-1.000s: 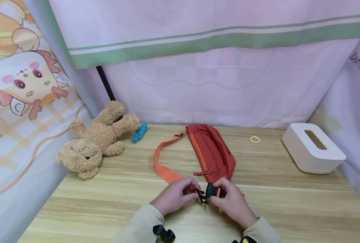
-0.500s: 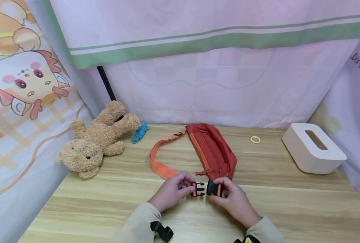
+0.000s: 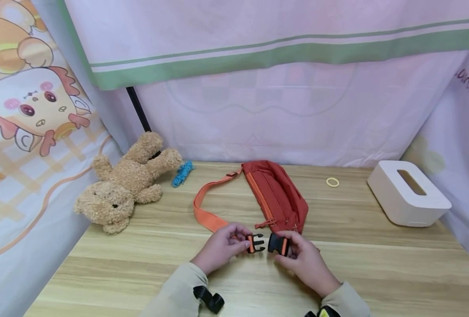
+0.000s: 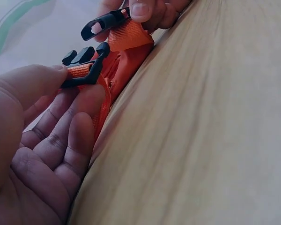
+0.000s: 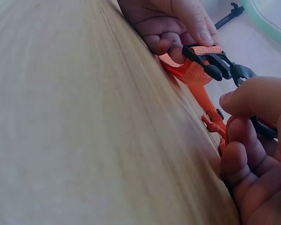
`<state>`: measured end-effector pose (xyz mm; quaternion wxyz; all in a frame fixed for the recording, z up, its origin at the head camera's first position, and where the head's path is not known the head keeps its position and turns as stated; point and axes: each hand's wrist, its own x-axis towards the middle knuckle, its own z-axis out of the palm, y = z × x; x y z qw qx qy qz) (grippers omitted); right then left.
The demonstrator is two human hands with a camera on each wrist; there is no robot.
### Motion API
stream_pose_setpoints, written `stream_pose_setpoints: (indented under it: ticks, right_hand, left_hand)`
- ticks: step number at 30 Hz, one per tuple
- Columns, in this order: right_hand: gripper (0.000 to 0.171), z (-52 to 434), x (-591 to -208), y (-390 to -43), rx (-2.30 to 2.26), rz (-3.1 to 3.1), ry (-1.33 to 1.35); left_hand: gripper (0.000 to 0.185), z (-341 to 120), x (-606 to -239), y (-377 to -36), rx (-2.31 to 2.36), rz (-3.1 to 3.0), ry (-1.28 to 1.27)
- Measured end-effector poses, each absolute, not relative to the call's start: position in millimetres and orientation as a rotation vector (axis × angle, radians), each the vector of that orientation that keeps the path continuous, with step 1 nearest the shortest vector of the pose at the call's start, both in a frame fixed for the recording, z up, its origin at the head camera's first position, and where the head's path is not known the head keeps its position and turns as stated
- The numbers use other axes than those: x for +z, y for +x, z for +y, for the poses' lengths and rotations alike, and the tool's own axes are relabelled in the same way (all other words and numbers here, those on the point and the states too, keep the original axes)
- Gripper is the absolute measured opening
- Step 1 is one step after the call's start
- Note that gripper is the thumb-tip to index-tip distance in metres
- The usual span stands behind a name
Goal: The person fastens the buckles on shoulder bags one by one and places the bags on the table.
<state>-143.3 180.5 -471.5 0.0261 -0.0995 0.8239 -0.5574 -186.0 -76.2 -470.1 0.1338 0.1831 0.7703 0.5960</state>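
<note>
A red waist bag (image 3: 276,193) lies on the table, its orange strap (image 3: 207,215) looping left toward my hands. My left hand (image 3: 222,246) pinches the pronged half of a black side-release buckle (image 3: 255,243) between thumb and fingers, prongs pointing right. In my right hand (image 3: 307,262) the socket half of the buckle (image 3: 278,244) is gripped by thumb and fingertips, its mouth facing the prongs. A small gap parts the two halves in the head view. The left wrist view shows orange webbing (image 4: 131,35) threaded through the socket half.
A brown teddy bear (image 3: 127,180) lies at the left of the wooden table (image 3: 377,264), beside a blue bundle of cord (image 3: 182,173). To the right are a pale yellow ring (image 3: 332,182) and a white tissue box (image 3: 408,193). Curtains (image 3: 258,119) hang behind and at both sides.
The pronged half has turned flat and moved slightly left and away from me with my left hand. The gap between the halves has widened, and the strap loop has shifted left.
</note>
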Motion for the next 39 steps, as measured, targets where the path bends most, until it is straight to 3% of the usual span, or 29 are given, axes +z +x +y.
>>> stream_pose_setpoints:
  ticks: [39]
  right_hand:
    - [0.056, 173.6, -469.4, -141.2, -1.697, 2.587, -0.243]
  left_hand:
    - [0.016, -76.8, -470.2, -186.6, 1.769, 2.142, 0.441]
